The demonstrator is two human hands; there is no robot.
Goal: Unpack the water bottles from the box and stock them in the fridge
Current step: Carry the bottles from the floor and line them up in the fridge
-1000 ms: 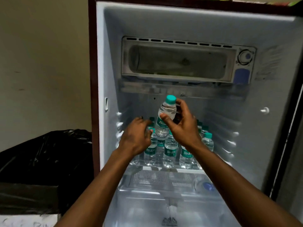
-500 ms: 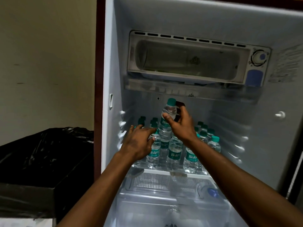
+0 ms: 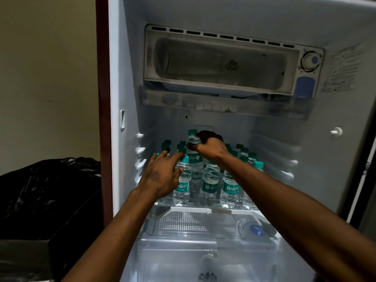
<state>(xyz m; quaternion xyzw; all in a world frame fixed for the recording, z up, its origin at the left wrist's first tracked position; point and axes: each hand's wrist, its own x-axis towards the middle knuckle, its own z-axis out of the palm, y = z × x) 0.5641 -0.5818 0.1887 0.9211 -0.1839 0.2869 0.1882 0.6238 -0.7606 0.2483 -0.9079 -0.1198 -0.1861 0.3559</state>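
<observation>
The open fridge (image 3: 130, 82) fills the view. Several small clear water bottles with teal caps and teal labels (image 3: 209, 185) stand packed on its glass shelf (image 3: 195, 205). My right hand (image 3: 211, 147) grips one water bottle (image 3: 194, 157) by its neck and shoulder, holding it upright above the bottles in the middle of the shelf. My left hand (image 3: 162, 174) reaches in with fingers spread and straight, touching the tops of the bottles on the shelf's left side. The box is not in view.
A freezer compartment (image 3: 221, 62) with a thermostat dial (image 3: 310, 60) sits above the shelf. Below the shelf lie a crisper cover (image 3: 199, 222) and a clear drawer (image 3: 203, 259). A black plastic-covered bin (image 3: 48, 196) stands left of the fridge against a beige wall.
My right hand has carried the bottle deeper and lower into the fridge, down among the standing bottles. My left hand has opened its fingers over the left bottles. The view has moved closer.
</observation>
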